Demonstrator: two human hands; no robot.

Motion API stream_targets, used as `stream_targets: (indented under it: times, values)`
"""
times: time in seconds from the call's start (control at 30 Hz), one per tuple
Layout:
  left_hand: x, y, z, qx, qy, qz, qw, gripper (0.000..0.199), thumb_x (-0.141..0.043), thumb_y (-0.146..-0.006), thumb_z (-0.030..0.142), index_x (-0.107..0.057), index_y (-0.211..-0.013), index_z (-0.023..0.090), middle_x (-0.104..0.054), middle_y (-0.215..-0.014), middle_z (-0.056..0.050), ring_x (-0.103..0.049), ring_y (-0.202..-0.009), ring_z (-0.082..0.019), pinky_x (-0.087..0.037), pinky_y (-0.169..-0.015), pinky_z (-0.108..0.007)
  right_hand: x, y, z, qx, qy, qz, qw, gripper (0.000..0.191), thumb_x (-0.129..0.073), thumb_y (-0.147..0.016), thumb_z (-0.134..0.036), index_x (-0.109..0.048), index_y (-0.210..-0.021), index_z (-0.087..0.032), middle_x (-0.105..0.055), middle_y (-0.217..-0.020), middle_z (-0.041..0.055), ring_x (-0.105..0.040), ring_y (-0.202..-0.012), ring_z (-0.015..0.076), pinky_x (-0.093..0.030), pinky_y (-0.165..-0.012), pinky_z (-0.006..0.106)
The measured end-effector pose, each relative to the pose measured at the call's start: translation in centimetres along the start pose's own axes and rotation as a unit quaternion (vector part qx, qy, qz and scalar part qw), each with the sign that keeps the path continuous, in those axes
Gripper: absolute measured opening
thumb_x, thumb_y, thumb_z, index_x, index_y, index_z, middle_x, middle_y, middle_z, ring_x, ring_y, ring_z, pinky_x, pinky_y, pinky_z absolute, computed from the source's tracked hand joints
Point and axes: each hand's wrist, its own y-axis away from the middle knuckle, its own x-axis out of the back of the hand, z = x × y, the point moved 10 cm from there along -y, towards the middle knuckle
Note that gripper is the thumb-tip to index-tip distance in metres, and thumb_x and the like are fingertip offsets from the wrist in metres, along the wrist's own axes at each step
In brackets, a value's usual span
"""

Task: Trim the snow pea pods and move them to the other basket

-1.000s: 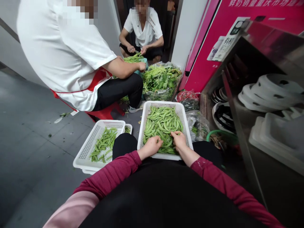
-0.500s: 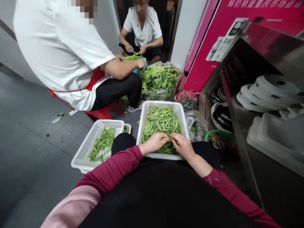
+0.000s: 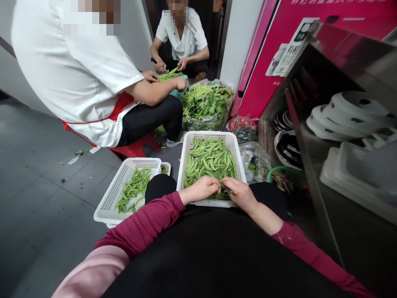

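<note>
Over the near end of a white perforated basket (image 3: 180, 165) my two hands meet, fingertips almost touching. My left hand (image 3: 202, 188) is closed in a pinch on one end of a green pea pod (image 3: 221, 187). My right hand (image 3: 239, 193) pinches the same pod from the other side; fingers cover most of it. Beneath and beyond them, a heap of flat green pea pods (image 3: 211, 159) fills the basket, which rests at my lap between my knees. A second white basket (image 3: 107, 203) on my left holds a smaller pile of pods (image 3: 135, 188).
Two people in white sit ahead, one on a red stool (image 3: 136, 151), handling green stalks. A bag of leafy greens (image 3: 207, 103) stands beyond the basket. Plastic bags (image 3: 254, 161) and a green-rimmed basket (image 3: 273, 171) lie right, beside a metal shelf (image 3: 305, 157) with white containers.
My view has shifted slightly. My hands stay together over the basket, and the pod between them shows less. The far person's hands have moved a little on the stalks.
</note>
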Motion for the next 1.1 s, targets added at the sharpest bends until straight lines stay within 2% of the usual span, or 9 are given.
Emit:
stream_targets:
  times: [0.17,0.33,0.43,0.53,0.7,0.8,0.9,0.97,1.1]
  values:
    - [0.0,0.2,0.6,-0.009,-0.005,0.008,1.0,0.02,-0.039,-0.068,0.017,-0.056,-0.061,0.012,-0.05,-0.057,0.002,-0.042,-0.056,-0.007,-0.034,-0.056,-0.017,0.1,0.0,-0.4,0.001,-0.016,-0.009,1.0,0.033,-0.032,-0.077,-0.006,-0.057,-0.093,-0.021,-0.057,-0.107,0.0057,-0.052,-0.099,0.0152,-0.042,-0.082,0.028]
    - [0.6,-0.1,-0.9,-0.011,-0.018,0.039,0.999,0.018,-0.039,-0.067,0.018,-0.054,-0.058,0.012,-0.042,-0.052,0.004,-0.037,-0.052,-0.006,-0.031,-0.051,-0.017,1.4,-0.2,-0.4,-0.055,-0.171,0.054,0.982,0.016,-0.04,-0.081,-0.021,-0.056,-0.081,-0.021,-0.063,-0.091,0.0047,-0.056,-0.089,0.0168,-0.043,-0.079,0.031]
    - [1.8,-0.2,-4.5,0.059,-0.062,0.08,0.993,0.02,-0.039,-0.066,0.018,-0.055,-0.056,0.011,-0.041,-0.048,0.004,-0.035,-0.049,-0.006,-0.03,-0.049,-0.018,2.2,0.4,1.8,-0.164,-0.283,0.128,0.936,0.011,-0.049,-0.077,-0.031,-0.049,-0.071,-0.021,-0.063,-0.085,0.0038,-0.056,-0.067,0.0154,-0.045,-0.061,0.029]
    - [2.1,0.1,-6.8,0.103,-0.078,0.082,0.988,0.022,-0.039,-0.065,0.017,-0.06,-0.06,0.011,-0.046,-0.05,0.003,-0.038,-0.05,-0.007,-0.032,-0.051,-0.019,1.6,1.4,4.3,-0.263,-0.383,0.161,0.871,0.019,-0.053,-0.073,-0.037,-0.041,-0.07,-0.022,-0.061,-0.078,0.0008,-0.038,-0.038,0.0078,-0.032,-0.037,0.024]
    - [1.6,0.5,-3.4,0.021,-0.053,0.063,0.996,0.034,-0.037,-0.071,0.017,-0.062,-0.094,0.014,-0.055,-0.064,0.002,-0.041,-0.053,-0.007,-0.035,-0.055,-0.018,-0.3,1.8,5.0,-0.288,-0.468,0.152,0.821,0.023,-0.057,-0.07,-0.037,-0.039,-0.071,-0.023,-0.056,-0.068,-0.0037,-0.028,-0.034,0.0053,-0.022,-0.032,0.022]
    - [0.4,0.6,-0.9,-0.023,-0.045,0.008,0.999,0.032,-0.036,-0.075,0.02,-0.061,-0.095,0.015,-0.057,-0.067,0.001,-0.044,-0.055,-0.007,-0.035,-0.056,-0.017,-0.6,1.8,4.7,-0.28,-0.43,0.13,0.849,0.02,-0.053,-0.073,-0.039,-0.04,-0.073,-0.023,-0.052,-0.066,-0.0041,-0.03,-0.035,0.0061,-0.025,-0.033,0.022]
    - [-0.4,0.7,0.0,-0.045,-0.082,-0.026,0.995,0.027,-0.035,-0.077,0.021,-0.062,-0.081,0.014,-0.056,-0.063,0.001,-0.046,-0.056,-0.007,-0.035,-0.056,-0.016,1.3,1.5,3.8,-0.244,-0.258,0.117,0.928,0.017,-0.049,-0.076,-0.039,-0.047,-0.078,-0.021,-0.053,-0.067,-0.0009,-0.043,-0.046,0.0107,-0.036,-0.046,0.025]
    - [-0.6,0.9,0.3,-0.066,-0.131,-0.029,0.989,0.025,-0.036,-0.078,0.021,-0.06,-0.073,0.013,-0.056,-0.063,0.0,-0.047,-0.057,-0.007,-0.035,-0.058,-0.017,3.1,0.9,2.2,-0.182,-0.098,0.102,0.973,0.02,-0.048,-0.078,-0.037,-0.052,-0.088,-0.02,-0.056,-0.085,0.0054,-0.051,-0.066,0.0157,-0.039,-0.06,0.028]
    - [-1.4,1.4,0.9,-0.113,-0.245,-0.026,0.962,0.021,-0.038,-0.076,0.02,-0.054,-0.064,0.014,-0.055,-0.063,-0.003,-0.047,-0.057,-0.01,-0.036,-0.059,-0.02,1.1,-0.7,-1.6,-0.01,0.076,-0.109,0.991,0.016,-0.043,-0.081,-0.029,-0.056,-0.087,-0.021,-0.055,-0.091,0.0069,-0.051,-0.075,0.0174,-0.036,-0.061,0.026]
